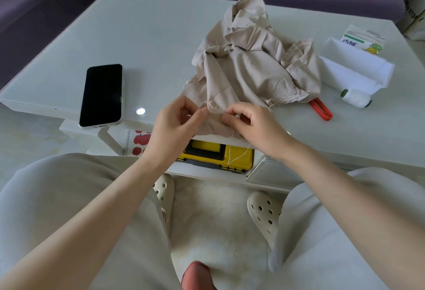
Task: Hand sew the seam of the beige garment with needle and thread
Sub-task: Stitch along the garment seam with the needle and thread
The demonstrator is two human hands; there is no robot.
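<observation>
At the far left a dark-screened phone (101,95) lies flat on the white worktop (138,25), near its front edge. On the shelf below, a spiral notebook (138,142) printed with red apples shows in part. Next comes the left hand (177,124), its fingers curled and its thumb and forefinger pinching the frayed near edge of the beige garment (253,59). The garment lies crumpled on the middle of the worktop, and its near hem spills over the front edge. Just beside the left hand, the right hand (250,124) pinches the same hem with curled fingers. The needle is too small to make out. A pale thread (239,154) hangs loose from under this hand, in front of a yellow box (218,154) on the lower shelf. Further right, a red scissors handle (322,110) pokes out from beneath the garment. Near it a spool (356,98) of white thread lies on its side. Behind the spool sit a white folded wad (354,69) and a printed packet (363,41).
</observation>
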